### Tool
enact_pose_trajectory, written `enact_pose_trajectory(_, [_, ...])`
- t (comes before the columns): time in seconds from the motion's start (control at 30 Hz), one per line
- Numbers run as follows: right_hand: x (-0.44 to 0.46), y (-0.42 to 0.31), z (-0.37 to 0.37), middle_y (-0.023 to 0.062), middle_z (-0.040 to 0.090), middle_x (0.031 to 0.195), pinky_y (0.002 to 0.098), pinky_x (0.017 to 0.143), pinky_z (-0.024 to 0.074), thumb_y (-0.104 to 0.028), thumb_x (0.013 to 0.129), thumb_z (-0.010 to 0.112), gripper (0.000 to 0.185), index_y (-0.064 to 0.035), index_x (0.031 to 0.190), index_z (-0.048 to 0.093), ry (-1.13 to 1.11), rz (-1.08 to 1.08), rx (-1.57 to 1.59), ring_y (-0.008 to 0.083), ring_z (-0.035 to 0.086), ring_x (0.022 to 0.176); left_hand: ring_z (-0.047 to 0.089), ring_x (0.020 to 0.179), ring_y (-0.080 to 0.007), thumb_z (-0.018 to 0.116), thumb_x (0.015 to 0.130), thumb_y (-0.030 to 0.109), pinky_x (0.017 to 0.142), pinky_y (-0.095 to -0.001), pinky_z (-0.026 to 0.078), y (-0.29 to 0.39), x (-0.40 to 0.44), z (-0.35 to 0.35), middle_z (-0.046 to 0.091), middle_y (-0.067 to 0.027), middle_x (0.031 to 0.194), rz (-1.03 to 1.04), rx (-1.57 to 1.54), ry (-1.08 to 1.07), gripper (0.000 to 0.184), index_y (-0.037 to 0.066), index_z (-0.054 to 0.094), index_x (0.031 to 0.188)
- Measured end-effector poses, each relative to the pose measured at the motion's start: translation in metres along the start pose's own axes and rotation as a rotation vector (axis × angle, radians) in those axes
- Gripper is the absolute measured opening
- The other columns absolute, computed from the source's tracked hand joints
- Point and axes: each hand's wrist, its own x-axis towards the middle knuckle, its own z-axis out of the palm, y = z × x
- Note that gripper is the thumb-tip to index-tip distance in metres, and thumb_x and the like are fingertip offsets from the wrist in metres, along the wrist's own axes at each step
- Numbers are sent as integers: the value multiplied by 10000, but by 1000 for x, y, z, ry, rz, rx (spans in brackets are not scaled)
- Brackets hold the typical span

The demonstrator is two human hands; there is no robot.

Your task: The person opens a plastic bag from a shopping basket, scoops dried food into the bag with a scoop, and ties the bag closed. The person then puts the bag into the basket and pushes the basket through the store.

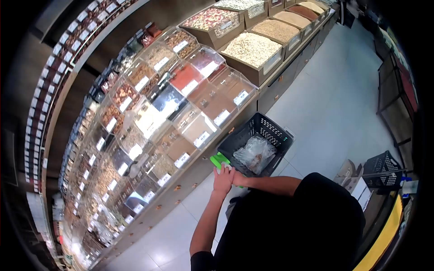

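My left hand [222, 179] lies at the near end of a dark shopping basket [281, 156], its fingers stretched toward a bright green handle-like piece [219, 160]. Close against it, my right hand [238, 178] has its fingers curled, with a bit of green showing just below. The green piece looks like the basket's handle, though the hands cover its middle. Inside the basket lies a clear plastic bag [255, 153] with something brownish in it. Whether the basket rests on the floor or hangs, I cannot tell.
To the left, clear-lidded bulk bins [199, 128] with price labels slope upward. Open grain bins [253, 49] continue beyond them. A pale tiled floor [334, 86] runs along the right. Another dark basket [382, 169] and a yellow edge [384, 235] are at right.
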Motion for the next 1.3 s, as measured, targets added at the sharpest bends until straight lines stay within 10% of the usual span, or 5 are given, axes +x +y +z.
enact_pose_trajectory(0.13, [7,9,9,174,627,1068,430,773,523,-217,909,456,285,-92,1111,613,190,-275,-218,338,621,936,411,1293,-335,572,798,116,1027,-652,275,-32,24,18,572,-146,1154,194,33,-134,380,86,555,1176])
enact_pose_trajectory(0.33, [17,1,13,216,668,876,508,739,502,-300,804,619,319,-26,966,615,257,321,37,405,643,835,656,960,-285,618,736,163,902,-548,438,-88,89,13,679,-108,844,473,109,-262,107,110,696,787])
enact_pose_trajectory(0.37, [14,-2,9,217,671,890,514,742,504,-322,809,625,344,-27,986,614,301,392,30,415,642,839,689,726,-276,627,706,179,690,-467,521,-91,102,7,675,-98,695,575,108,-251,96,125,697,670])
enact_pose_trajectory(0.63, [5,-3,-29,175,666,752,518,619,515,-314,804,625,308,-68,980,571,711,686,-268,382,657,693,689,688,-301,605,716,215,619,-443,536,-58,193,-4,696,-140,747,945,41,-324,163,92,711,725])
enact_pose_trajectory(1.3, [-11,88,-221,167,659,667,450,568,529,-195,765,588,143,-64,770,646,739,684,-379,329,667,612,693,756,-295,587,772,213,668,-430,544,48,354,-18,694,-130,835,823,82,-297,200,61,655,882])
